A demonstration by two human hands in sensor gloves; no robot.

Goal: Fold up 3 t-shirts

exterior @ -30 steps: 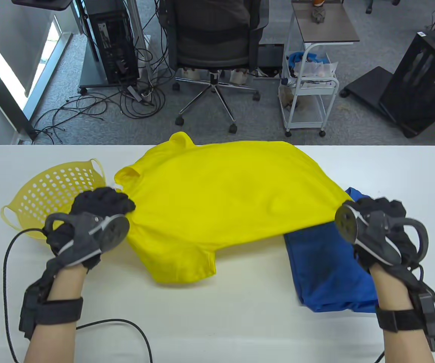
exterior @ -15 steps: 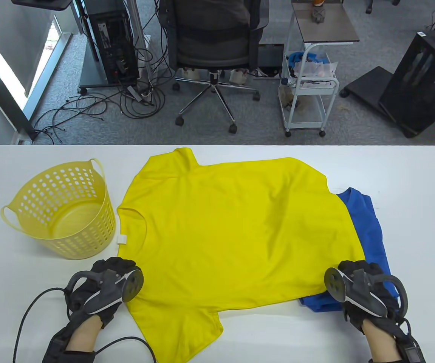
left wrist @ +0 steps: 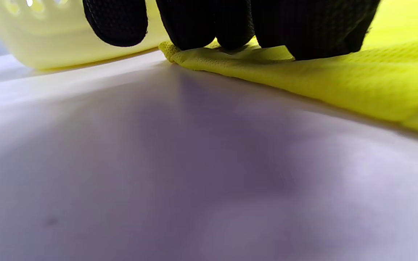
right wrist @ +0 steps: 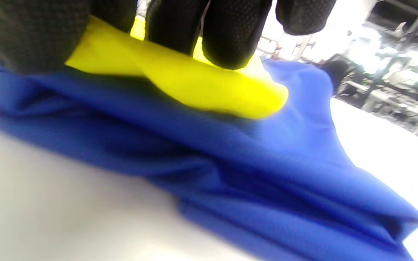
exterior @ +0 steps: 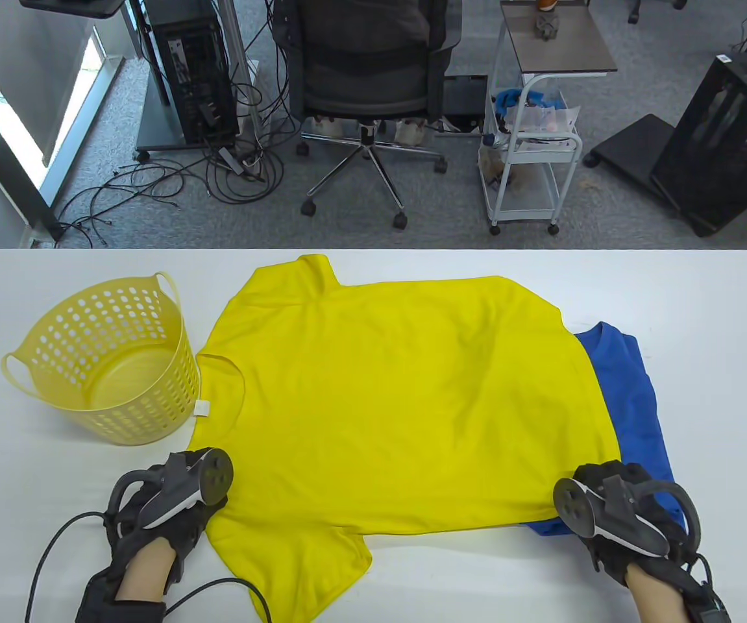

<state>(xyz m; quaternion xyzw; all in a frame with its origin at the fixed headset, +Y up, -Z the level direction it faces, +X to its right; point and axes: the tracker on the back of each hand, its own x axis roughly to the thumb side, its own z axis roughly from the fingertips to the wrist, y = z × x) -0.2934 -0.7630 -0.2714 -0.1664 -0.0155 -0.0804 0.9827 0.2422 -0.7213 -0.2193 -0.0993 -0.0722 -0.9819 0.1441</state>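
The big white table (exterior: 451,584) has the bright yellow mesh t-shirt (exterior: 399,402) spread flat, neck toward the pale yellow perforated plastic basket (exterior: 104,363) beside it. Its hem side partly covers a folded blue t-shirt (exterior: 633,389). Left hand (exterior: 169,513) pinches the near shoulder corner; right hand (exterior: 620,513) pinches the near hem corner. Risk imo: the right fingers (right wrist: 230,32) could snag the blue fabric too and wreck that fold. Since 1 second ago, the shirt has dropped from midair onto the table.
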